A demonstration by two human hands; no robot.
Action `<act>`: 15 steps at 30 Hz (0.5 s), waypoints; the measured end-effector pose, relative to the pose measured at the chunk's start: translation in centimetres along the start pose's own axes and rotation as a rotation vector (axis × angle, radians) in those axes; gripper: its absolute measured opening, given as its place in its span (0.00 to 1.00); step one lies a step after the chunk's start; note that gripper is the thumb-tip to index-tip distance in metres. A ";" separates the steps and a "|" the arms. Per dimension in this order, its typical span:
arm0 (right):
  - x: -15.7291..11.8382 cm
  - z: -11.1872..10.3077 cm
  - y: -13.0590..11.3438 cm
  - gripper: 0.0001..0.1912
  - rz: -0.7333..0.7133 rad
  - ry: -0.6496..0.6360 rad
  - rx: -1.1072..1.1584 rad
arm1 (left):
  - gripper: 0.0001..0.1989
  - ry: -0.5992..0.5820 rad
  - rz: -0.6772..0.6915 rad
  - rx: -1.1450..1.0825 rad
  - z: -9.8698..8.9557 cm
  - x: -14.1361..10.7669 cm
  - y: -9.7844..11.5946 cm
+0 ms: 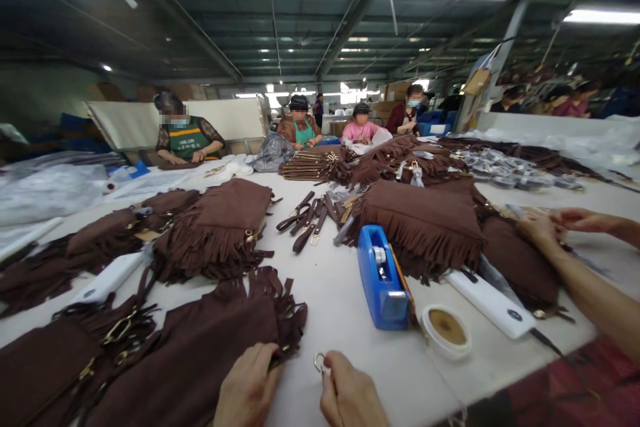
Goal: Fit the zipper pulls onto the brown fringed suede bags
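Note:
My left hand (249, 383) is closed on the edge of a dark brown fringed bag (215, 327), which lies flat on the table in front of me. Just to the right, my right hand (353, 392) pinches a small shiny metal ring (319, 363) between thumb and fingers. What else those fingers cover is hidden. More brown bag parts with gold-coloured clasps (119, 329) lie left of my hands. Beyond my right hand stands a blue tape dispenser (383, 280).
A round tub (447, 330) and a white corded device (493, 303) lie to the right. A co-worker's hands (543, 230) handle a brown bag there. Fringed bags (420, 217) and short brown straps (307, 220) lie farther back, with several people across the table.

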State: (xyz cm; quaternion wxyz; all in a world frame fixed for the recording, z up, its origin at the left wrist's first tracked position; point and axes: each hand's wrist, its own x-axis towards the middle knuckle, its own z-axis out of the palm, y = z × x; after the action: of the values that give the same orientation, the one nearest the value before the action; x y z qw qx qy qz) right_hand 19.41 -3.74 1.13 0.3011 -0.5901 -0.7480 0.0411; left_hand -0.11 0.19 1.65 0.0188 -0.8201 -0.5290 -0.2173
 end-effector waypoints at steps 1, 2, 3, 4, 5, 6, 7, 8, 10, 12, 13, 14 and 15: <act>0.7 0.2 -0.2 0.10 -0.027 0.001 0.004 | 0.08 -0.058 -0.098 -0.073 -0.7 0.4 0.3; 1.5 0.3 -0.5 0.10 -0.038 -0.010 0.004 | 0.08 -0.115 -0.184 -0.141 -1.4 0.8 0.7; 2.3 0.3 -0.8 0.09 -0.031 -0.037 -0.006 | 0.08 -0.165 -0.260 -0.203 -1.9 1.2 1.1; 3.1 0.4 -1.2 0.09 -0.011 -0.076 -0.023 | 0.08 -0.201 -0.325 -0.258 -2.3 1.5 1.4; 3.8 0.4 -1.7 0.09 0.011 -0.119 -0.043 | 0.09 -0.227 -0.375 -0.310 -2.5 1.8 1.7; 4.4 0.6 -2.1 0.08 0.024 -0.162 -0.061 | 0.09 -0.243 -0.413 -0.355 -2.7 2.0 1.8; 4.9 0.8 -2.6 0.08 0.036 -0.190 -0.078 | 0.09 -0.250 -0.443 -0.392 -2.7 2.2 1.9; 5.3 1.0 -3.0 0.08 0.042 -0.210 -0.090 | 0.09 -0.253 -0.462 -0.421 -2.6 2.2 1.9; 6.0 1.4 -3.5 0.08 0.036 -0.238 -0.092 | 0.10 -0.240 -0.483 -0.454 -2.5 2.3 1.8; 6.5 1.6 -3.8 0.08 0.025 -0.269 -0.089 | 0.10 -0.222 -0.497 -0.471 -2.3 2.2 1.7; 6.6 1.6 -3.9 0.08 0.021 -0.283 -0.087 | 0.10 -0.218 -0.503 -0.475 -2.3 2.1 1.7; 6.8 1.6 -4.0 0.07 0.015 -0.293 -0.083 | 0.10 -0.217 -0.506 -0.476 -2.3 2.0 1.7; 6.8 1.6 -4.0 0.07 0.010 -0.300 -0.078 | 0.10 -0.218 -0.504 -0.475 -2.3 2.0 1.7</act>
State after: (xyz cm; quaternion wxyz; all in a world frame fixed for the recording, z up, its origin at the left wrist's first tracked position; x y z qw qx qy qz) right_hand 14.33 1.69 4.28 0.1623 -0.5924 -0.7826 0.1013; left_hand 1.29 0.58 4.78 -0.2830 -0.6638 -0.6483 -0.2430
